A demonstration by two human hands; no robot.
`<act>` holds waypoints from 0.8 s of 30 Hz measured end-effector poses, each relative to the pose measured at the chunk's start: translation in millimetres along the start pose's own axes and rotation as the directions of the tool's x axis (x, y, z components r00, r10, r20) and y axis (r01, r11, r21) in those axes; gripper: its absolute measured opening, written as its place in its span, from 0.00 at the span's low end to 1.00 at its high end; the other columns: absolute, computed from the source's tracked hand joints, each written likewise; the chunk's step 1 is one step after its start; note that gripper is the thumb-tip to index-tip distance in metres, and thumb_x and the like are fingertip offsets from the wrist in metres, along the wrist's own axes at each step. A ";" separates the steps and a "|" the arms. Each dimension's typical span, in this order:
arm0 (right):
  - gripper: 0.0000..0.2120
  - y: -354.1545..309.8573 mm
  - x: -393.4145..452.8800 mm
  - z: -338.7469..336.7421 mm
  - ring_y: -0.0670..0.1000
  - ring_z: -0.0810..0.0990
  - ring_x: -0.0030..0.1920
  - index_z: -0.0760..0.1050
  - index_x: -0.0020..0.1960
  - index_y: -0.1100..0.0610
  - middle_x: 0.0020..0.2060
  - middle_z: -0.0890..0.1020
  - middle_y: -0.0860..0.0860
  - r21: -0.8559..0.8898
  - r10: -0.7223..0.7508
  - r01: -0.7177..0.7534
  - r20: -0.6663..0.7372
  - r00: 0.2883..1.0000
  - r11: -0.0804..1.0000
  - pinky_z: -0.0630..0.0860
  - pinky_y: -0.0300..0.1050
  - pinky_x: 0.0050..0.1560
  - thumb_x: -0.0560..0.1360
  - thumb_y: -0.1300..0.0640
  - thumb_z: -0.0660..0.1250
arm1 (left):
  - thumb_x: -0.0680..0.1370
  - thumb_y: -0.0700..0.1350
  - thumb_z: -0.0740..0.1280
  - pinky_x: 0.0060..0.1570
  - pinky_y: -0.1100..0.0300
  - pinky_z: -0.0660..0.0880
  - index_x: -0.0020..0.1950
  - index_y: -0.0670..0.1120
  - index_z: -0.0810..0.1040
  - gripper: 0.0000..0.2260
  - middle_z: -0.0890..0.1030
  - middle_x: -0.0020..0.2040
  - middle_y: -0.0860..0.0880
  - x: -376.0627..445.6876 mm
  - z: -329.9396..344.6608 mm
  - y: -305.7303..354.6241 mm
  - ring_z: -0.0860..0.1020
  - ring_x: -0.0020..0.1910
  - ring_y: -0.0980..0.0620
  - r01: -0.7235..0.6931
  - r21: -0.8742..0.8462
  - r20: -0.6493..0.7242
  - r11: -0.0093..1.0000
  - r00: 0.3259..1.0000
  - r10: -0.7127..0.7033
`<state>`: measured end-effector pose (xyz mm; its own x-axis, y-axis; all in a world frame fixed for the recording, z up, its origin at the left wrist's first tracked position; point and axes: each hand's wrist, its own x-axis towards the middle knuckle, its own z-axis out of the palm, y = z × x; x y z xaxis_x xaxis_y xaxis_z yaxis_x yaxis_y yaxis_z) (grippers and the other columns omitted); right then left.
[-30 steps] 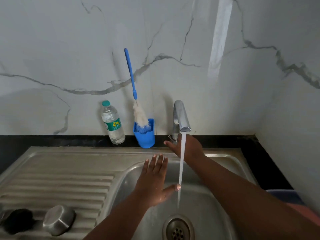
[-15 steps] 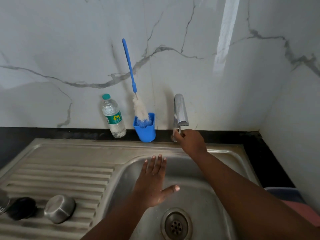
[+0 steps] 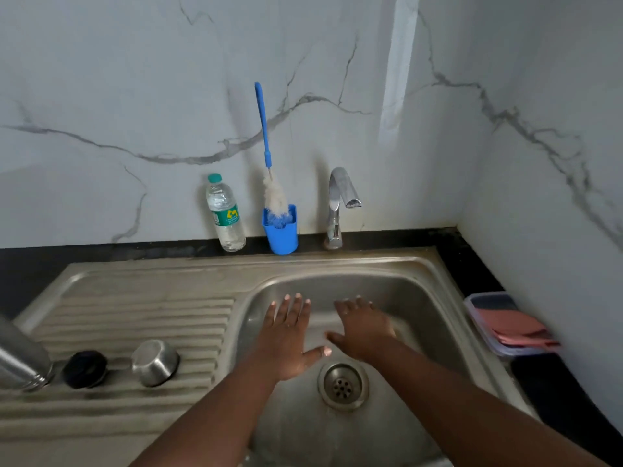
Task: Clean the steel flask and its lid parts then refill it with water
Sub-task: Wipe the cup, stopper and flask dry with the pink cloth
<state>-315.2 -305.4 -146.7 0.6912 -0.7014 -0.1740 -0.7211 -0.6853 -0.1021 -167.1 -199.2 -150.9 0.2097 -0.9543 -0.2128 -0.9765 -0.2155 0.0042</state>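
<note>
Your left hand (image 3: 286, 335) and right hand (image 3: 365, 328) hover spread and empty over the sink basin (image 3: 421, 298), just above the drain (image 3: 342, 385). The steel flask (image 3: 20, 358) lies at the drainboard's left edge, its black stopper (image 3: 85, 369) and steel cap (image 3: 155, 363) beside it. The tap (image 3: 338, 207), bottle brush (image 3: 269, 170) in its blue cup (image 3: 281, 235) and a water bottle (image 3: 226, 214) line the wall.

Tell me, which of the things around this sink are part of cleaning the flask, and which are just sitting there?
Part of the job:
steel flask, lying on the drainboard
black lid part
steel cap
bottle brush in its blue cup
tap, for rinsing and refilling
sink

Probably just lying about:
plastic water bottle
container holding a pink cloth
</note>
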 end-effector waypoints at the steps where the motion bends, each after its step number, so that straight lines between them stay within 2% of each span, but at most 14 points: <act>1: 0.37 -4.7 -8.4 -0.6 0.57 0.54 0.77 0.52 0.78 0.52 0.76 0.60 0.54 -0.019 0.007 -0.007 -0.010 1.000 1.000 0.54 0.55 0.75 0.77 0.34 0.56 | 0.65 0.76 0.37 0.75 0.47 0.32 0.80 0.47 0.36 0.51 0.35 0.80 0.46 -6.8 0.8 -1.2 0.33 0.78 0.47 -0.006 0.000 -0.001 1.000 1.000 0.006; 3: 0.37 -11.7 -25.4 -2.4 0.57 0.53 0.77 0.52 0.78 0.53 0.76 0.60 0.54 -0.053 0.035 -0.035 -0.011 0.999 0.998 0.53 0.55 0.75 0.76 0.34 0.56 | 0.71 0.76 0.43 0.75 0.47 0.32 0.80 0.47 0.36 0.47 0.35 0.80 0.46 -21.5 2.2 -2.7 0.33 0.78 0.47 -0.018 -0.003 0.010 1.000 1.000 0.019; 4: 0.38 -13.7 -34.4 -2.6 0.57 0.53 0.77 0.51 0.78 0.53 0.77 0.59 0.54 -0.069 0.051 -0.052 -0.010 0.999 0.996 0.52 0.55 0.76 0.76 0.34 0.56 | 0.71 0.76 0.44 0.75 0.46 0.32 0.80 0.48 0.36 0.48 0.35 0.80 0.46 -27.7 2.7 -3.3 0.33 0.78 0.47 -0.025 -0.003 0.008 1.000 1.000 0.025; 8: 0.39 -12.3 -74.6 -9.3 0.56 0.50 0.78 0.48 0.79 0.53 0.77 0.57 0.53 -0.094 0.124 -0.128 -0.039 0.991 0.987 0.50 0.56 0.76 0.77 0.34 0.55 | 0.58 0.77 0.32 0.75 0.47 0.33 0.80 0.48 0.36 0.55 0.36 0.80 0.46 -43.0 -0.4 1.2 0.35 0.78 0.46 -0.095 -0.023 0.000 0.995 0.995 0.095; 13: 0.39 17.8 -123.3 -25.5 0.56 0.51 0.78 0.49 0.79 0.54 0.77 0.58 0.54 -0.105 0.280 -0.286 -0.071 0.958 0.952 0.51 0.55 0.76 0.76 0.34 0.55 | 0.57 0.77 0.32 0.75 0.47 0.33 0.80 0.49 0.36 0.56 0.34 0.79 0.48 -48.9 -11.1 20.0 0.36 0.79 0.46 -0.219 -0.002 -0.012 0.976 0.976 0.219; 18: 0.34 69.5 -156.0 -53.9 0.58 0.63 0.72 0.59 0.75 0.54 0.71 0.68 0.56 -0.060 0.439 -0.448 -0.125 0.890 0.892 0.63 0.56 0.70 0.76 0.35 0.56 | 0.56 0.78 0.31 0.74 0.47 0.33 0.80 0.48 0.36 0.57 0.37 0.80 0.46 -40.0 -19.4 44.3 0.37 0.79 0.46 -0.264 0.031 -0.052 0.964 0.963 0.265; 21: 0.31 102.4 -165.4 -71.5 0.57 0.65 0.71 0.60 0.74 0.53 0.71 0.67 0.55 -0.011 0.499 -0.507 -0.157 0.852 0.862 0.64 0.53 0.69 0.77 0.37 0.57 | 0.56 0.78 0.31 0.74 0.46 0.34 0.80 0.48 0.35 0.57 0.37 0.80 0.45 -30.0 -29.7 57.1 0.37 0.79 0.45 -0.273 0.043 -0.055 0.961 0.960 0.275; 24: 0.26 132.6 -164.0 -76.7 0.54 0.67 0.70 0.63 0.73 0.53 0.70 0.68 0.53 0.011 0.514 -0.518 -0.135 0.847 0.855 0.65 0.48 0.68 0.79 0.42 0.58 | 0.54 0.79 0.30 0.73 0.47 0.31 0.80 0.48 0.35 0.59 0.37 0.80 0.46 -16.6 -36.5 71.2 0.37 0.79 0.45 -0.264 0.022 -0.060 0.964 0.962 0.265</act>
<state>-520.5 -296.3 -56.6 0.2208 -0.9730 -0.0676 -0.9753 -0.2207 -0.0084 -238.4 -206.2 -111.4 -0.0538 -0.9879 -0.1455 -0.9981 0.0487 0.0386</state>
